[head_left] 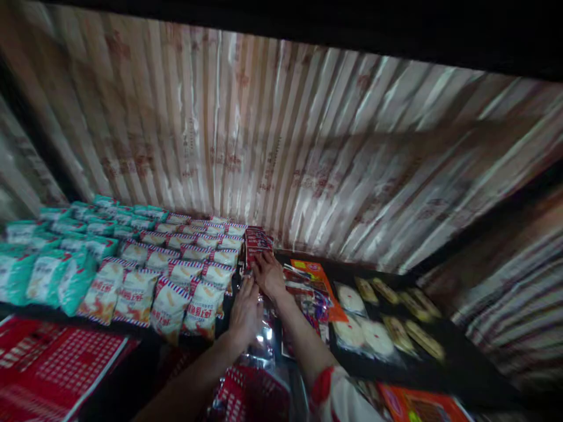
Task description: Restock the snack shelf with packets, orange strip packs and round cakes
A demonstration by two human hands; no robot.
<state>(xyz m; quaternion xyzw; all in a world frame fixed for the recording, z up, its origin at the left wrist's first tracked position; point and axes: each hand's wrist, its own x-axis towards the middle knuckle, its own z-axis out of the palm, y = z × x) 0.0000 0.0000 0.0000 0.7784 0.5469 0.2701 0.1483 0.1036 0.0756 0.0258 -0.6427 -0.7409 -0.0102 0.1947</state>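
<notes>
My right hand [268, 274] reaches forward to the right of the snack bags, its fingers stretched over a column of small dark red packets [258, 240]. Just behind it and to its left, my left hand [245, 308] lies with its fingers extended along the near end of that column. Neither hand visibly grips a packet. Under and between my forearms are shiny clear-wrapped packets [265, 334], blurred and partly covered. White bags with red print and striped edges [204, 308] stand in rows close to my left hand.
Teal bags [48, 278] stand in rows at far left. Orange packages [323, 281], round white items in clear wrap [378, 337] and long yellowish packs [424, 340] lie to the right. Red printed packaging [61, 363] is in front. A corrugated wall [264, 135] closes the back.
</notes>
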